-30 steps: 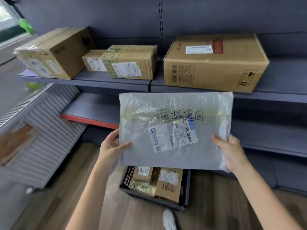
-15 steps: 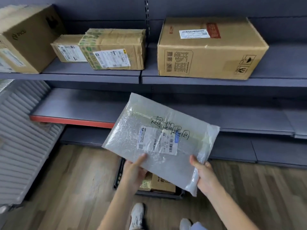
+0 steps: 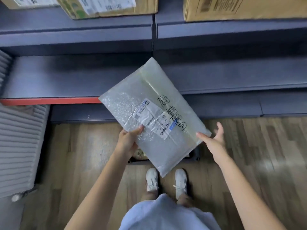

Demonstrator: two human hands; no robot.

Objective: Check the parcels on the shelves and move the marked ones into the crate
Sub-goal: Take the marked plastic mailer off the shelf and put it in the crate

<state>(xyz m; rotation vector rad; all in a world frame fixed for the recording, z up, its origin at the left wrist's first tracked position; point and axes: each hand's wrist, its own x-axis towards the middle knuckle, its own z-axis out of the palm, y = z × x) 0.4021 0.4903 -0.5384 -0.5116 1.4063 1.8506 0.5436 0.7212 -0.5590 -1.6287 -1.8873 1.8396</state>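
The left hand pinches the near-left edge of the padded envelope, thumb on top beside the label. The right hand is spread, fingers straight, just at the envelope's right corner (whether it touches cannot be told). The envelope hangs tilted above the crate, which sits on the floor in front of the shoes and is almost wholly hidden beneath it. Handwritten characters run along the envelope's face, so it counts as marked.

To complete the step well, probably lower the envelope flat over the crate before the left hand lets go, using the spread right hand to steady the free corner. Boxes remain on the shelf above for checking.
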